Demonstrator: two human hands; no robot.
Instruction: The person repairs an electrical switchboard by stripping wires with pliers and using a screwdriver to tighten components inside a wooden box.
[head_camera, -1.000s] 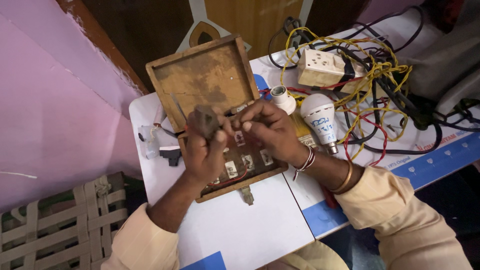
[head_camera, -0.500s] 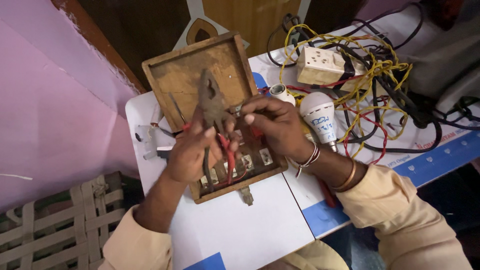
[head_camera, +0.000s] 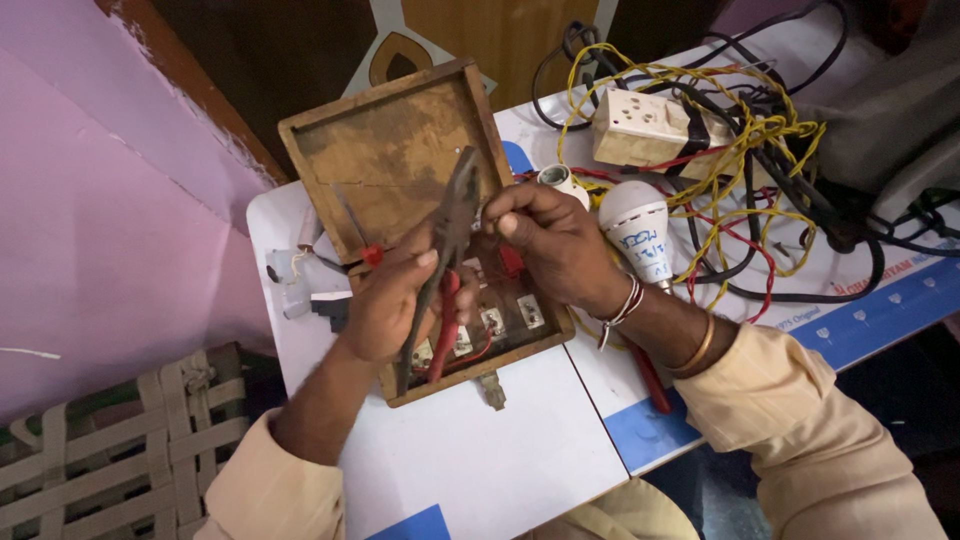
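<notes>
Closest to the camera, the near edge of the white table (head_camera: 500, 470) is mostly bare, with two cream sleeves coming in from the bottom. A bit further in sits the open wooden box (head_camera: 400, 150), set at an angle near the table's left edge, with a row of small switch parts along its near side. The left hand (head_camera: 385, 305) is over that near part of the box, fingers curled tight around a pair of pliers (head_camera: 445, 260); the red handles point back toward the near edge, and the dark metal nose points away over the inside of the box. The right hand (head_camera: 555, 245) is just beside it on the right, fingertips pinched together right by the pliers' nose, but I can't tell what's between them, too small. It's wearing bangles at the wrist. Just past that hand a white bulb (head_camera: 640, 230) lies on the table, and toward the far right corner there's a cream socket block (head_camera: 645, 130) buried in a tangle of yellow, red and black wires (head_camera: 760, 150).
</notes>
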